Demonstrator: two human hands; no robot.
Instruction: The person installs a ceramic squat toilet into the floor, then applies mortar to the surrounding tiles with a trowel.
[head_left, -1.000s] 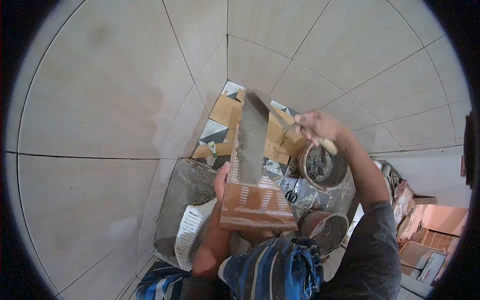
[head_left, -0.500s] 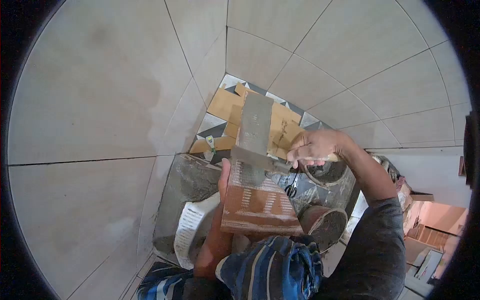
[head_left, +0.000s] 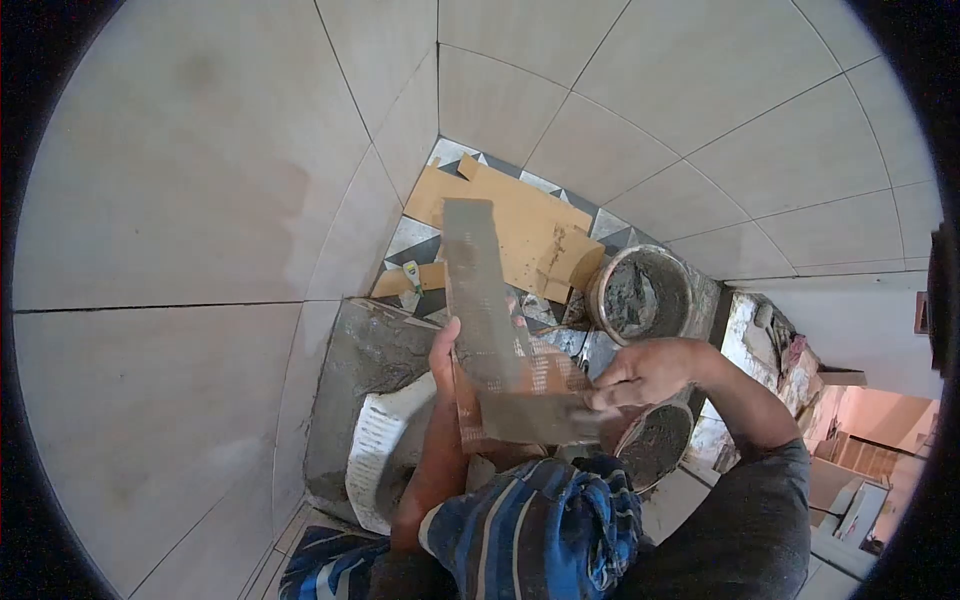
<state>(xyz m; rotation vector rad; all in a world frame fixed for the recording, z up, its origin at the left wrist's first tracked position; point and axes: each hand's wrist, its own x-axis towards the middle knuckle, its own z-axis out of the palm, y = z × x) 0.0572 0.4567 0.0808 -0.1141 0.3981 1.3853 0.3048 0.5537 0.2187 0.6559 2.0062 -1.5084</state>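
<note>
My left hand (head_left: 444,352) grips the edge of a long reddish-brown tile (head_left: 470,400), tilted with its ribbed back facing up. Grey mortar (head_left: 474,250) coats the far part of that back in a smooth layer and thins out nearer me. Closed around the handle of a wide-bladed putty knife (head_left: 530,418), my right hand (head_left: 645,372) is at the tile's right side. The blade lies flat across the near end of the tile, and its handle end is smeared by motion.
Cardboard sheets (head_left: 530,225) cover part of the patterned floor in the corner. A mortar bucket (head_left: 597,300) stands beyond my right hand, another bucket (head_left: 685,425) below it. A white ceramic fixture (head_left: 368,455) sits at left. A small tool (head_left: 412,276) lies near the cardboard.
My right hand has drawn the putty knife down the tile from its middle to its near end. Mortar now covers more of the ribbed back. The tile has shifted slightly left.
</note>
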